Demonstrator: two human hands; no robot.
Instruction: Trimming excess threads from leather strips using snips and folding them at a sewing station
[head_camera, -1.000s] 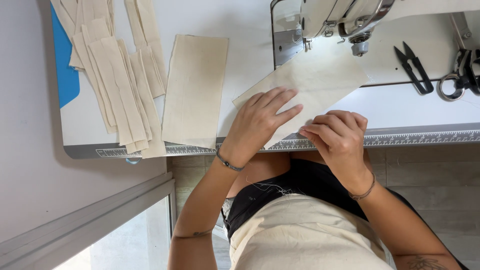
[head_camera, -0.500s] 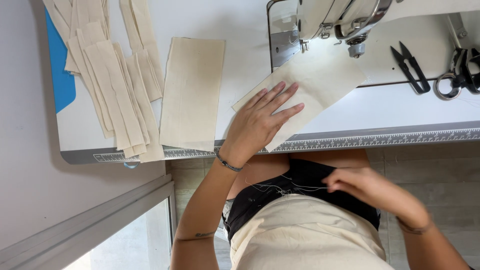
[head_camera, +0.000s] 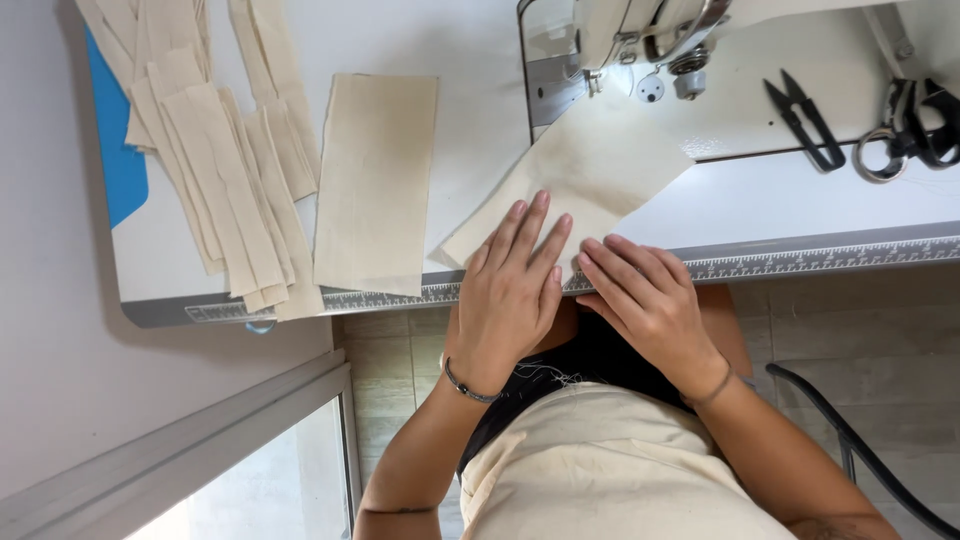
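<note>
Head view: both hands, left (head_camera: 510, 290) and right (head_camera: 645, 300), flat and open on cream fabric piece (head_camera: 590, 175) below presser foot (head_camera: 690, 75) at 12 o'clock; stitching not begun.

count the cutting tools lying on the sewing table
2: black thread snips right of the needle, and scissors at the far right edge, partly cut off, so more may lie out of frame.

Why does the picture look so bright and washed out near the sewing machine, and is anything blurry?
In the head view, strong light from above bleaches the white sewing table and the machine, so edges fade there; both hands, left and right, and the cream fabric piece are sharp, casting only soft, faint shadows; the floor tiles below lie dimmer.
</note>
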